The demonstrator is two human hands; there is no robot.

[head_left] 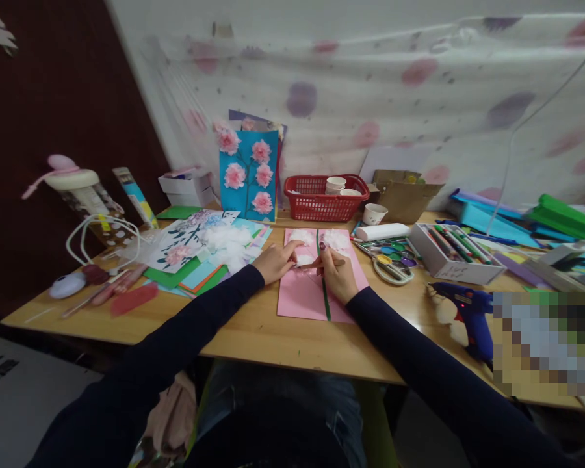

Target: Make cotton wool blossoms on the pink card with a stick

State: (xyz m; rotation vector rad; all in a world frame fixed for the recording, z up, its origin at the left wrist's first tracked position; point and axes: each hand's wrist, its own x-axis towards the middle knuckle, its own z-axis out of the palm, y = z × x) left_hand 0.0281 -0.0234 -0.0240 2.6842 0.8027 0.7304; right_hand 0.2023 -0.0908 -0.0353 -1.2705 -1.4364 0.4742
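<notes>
A pink sheet of paper (297, 299) lies on the table with a dark green stripe (327, 302) running down it. Tufts of white cotton (338, 239) sit on its upper part, on both sides of the stripe. My left hand (275, 261) rests at the sheet's left edge, fingers stretched toward a small white tuft (304, 260). My right hand (340, 278) is closed in a pinch over the stripe. It grips a thin brown stick-like tool (314, 264) that points left at that tuft; its exact kind is unclear.
A blue card with pink flowers (248, 172) stands behind, beside a red basket (326, 207) holding paper cups. Scissors (394, 270), a box of crayons or markers (458, 257) and a blue glue gun (468, 309) are at right. Loose cotton (229, 242) covers coloured papers at left.
</notes>
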